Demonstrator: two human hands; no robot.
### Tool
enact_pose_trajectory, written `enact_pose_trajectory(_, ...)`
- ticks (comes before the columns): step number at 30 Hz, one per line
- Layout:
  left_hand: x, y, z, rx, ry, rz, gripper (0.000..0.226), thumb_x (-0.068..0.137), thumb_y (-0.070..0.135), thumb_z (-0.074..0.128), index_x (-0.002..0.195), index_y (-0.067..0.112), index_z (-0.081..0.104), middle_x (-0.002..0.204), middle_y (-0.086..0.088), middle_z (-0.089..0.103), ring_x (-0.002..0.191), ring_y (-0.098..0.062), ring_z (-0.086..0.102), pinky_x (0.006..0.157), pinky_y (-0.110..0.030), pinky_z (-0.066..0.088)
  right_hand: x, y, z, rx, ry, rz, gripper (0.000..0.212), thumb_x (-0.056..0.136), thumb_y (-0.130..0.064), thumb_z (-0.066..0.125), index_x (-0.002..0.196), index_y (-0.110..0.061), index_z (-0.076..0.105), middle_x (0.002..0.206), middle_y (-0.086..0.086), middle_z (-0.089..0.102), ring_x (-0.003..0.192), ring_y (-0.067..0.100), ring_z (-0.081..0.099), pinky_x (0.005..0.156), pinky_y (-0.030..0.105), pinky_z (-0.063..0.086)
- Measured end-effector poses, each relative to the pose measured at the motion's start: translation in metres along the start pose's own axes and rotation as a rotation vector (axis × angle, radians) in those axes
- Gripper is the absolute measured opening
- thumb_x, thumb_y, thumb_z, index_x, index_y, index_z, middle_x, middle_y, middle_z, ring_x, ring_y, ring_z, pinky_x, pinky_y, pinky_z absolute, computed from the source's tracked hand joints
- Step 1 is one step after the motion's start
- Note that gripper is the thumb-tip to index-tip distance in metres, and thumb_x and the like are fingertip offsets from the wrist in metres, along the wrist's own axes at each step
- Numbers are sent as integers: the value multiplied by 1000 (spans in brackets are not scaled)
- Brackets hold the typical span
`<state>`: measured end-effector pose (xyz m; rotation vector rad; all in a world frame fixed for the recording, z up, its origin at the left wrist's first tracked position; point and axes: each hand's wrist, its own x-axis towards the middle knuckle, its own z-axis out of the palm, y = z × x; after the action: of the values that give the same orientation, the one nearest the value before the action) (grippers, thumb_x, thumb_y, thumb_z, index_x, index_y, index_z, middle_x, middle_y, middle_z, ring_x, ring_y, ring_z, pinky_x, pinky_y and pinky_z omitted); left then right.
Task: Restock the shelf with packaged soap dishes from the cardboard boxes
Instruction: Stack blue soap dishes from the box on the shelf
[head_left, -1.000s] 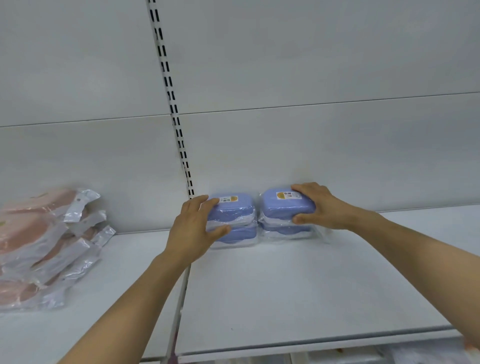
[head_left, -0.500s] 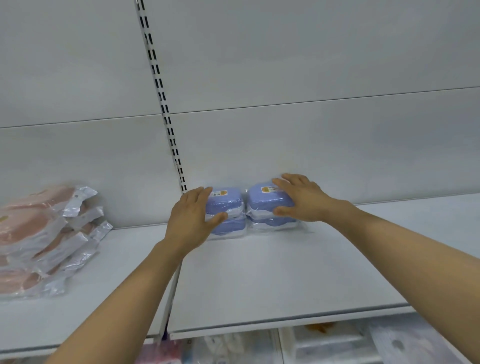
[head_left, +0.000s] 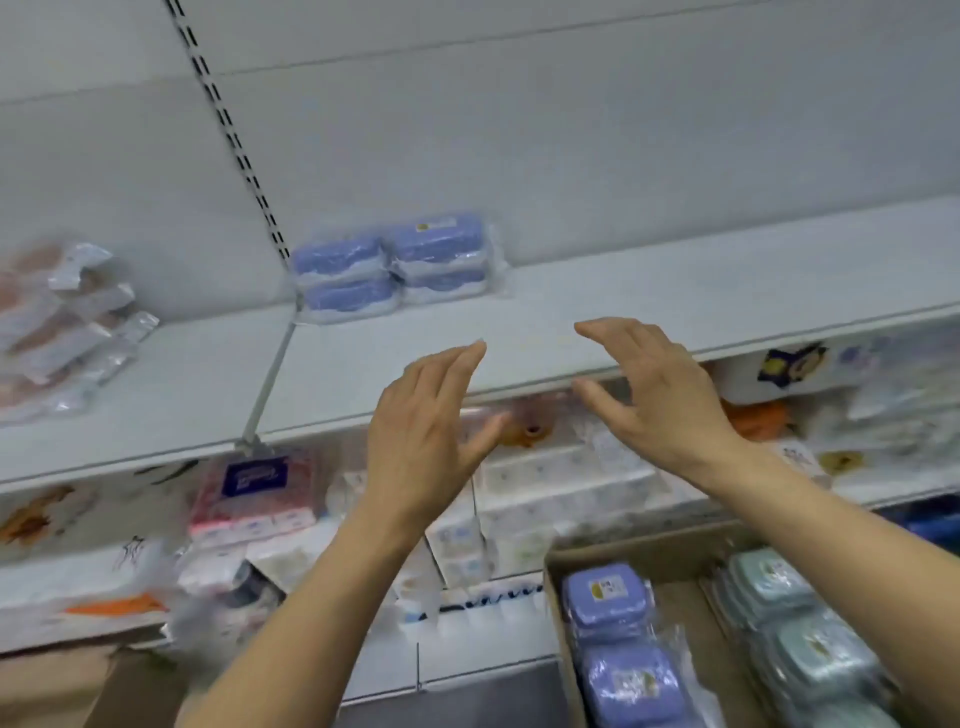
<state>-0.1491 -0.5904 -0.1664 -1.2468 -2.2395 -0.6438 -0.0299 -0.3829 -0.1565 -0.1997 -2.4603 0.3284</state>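
Two stacks of blue packaged soap dishes (head_left: 395, 265) stand side by side at the back of the white shelf (head_left: 649, 296), against the rear wall. My left hand (head_left: 421, 436) and my right hand (head_left: 654, 395) hover open in front of the shelf's front edge, well clear of the stacks, holding nothing. At the lower right a cardboard box (head_left: 644, 551) holds more blue soap dishes (head_left: 613, 634) and, to their right, pale green ones (head_left: 795, 639) in plastic wrap.
Pink wrapped packs (head_left: 57, 327) are piled at the left end of the shelf. A slotted upright (head_left: 228, 130) runs up the back wall. The lower shelf (head_left: 519, 499) is crowded with tissue packs and other goods. A second cardboard box corner (head_left: 67, 686) shows bottom left.
Both hands have let go of the blue soap dishes and pulled back toward me, past the shelf edge. The view has tipped down, revealing the lower shelf and the cardboard box.
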Motion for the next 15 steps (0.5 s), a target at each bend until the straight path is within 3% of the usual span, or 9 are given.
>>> enact_pose_trajectory(5,-80,61,53,-86,-206,0,64,88,52,54,143,18,47,128,-2,59,114,-23,55,83,-37,50,-114,40,-5,41,-120,126,49,91,-34,60,136,-18,50,132,3,55,116,23,54,83,42,52)
enact_pose_trajectory(8,-125,84,91,-169,-406,-89,67,88,52,54,146,22,42,133,-1,56,117,-24,53,85,-38,50,-178,63,6,52,-326,271,56,90,-33,63,142,-23,42,139,-1,46,121,22,51,85,43,51)
enact_pose_trajectory(12,-170,96,144,-275,-691,-238,65,89,41,64,147,26,39,141,0,48,127,-22,46,95,-34,44,-251,87,36,23,-666,359,64,89,-38,60,147,-28,33,144,-2,37,128,20,44,93,33,45)
enact_pose_trajectory(15,-182,88,189,-288,-812,-302,61,91,37,63,146,23,41,140,-3,48,130,-23,44,97,-36,43,-286,95,73,62,-792,404,61,89,-35,59,146,-33,37,145,-4,39,130,19,45,98,36,45)
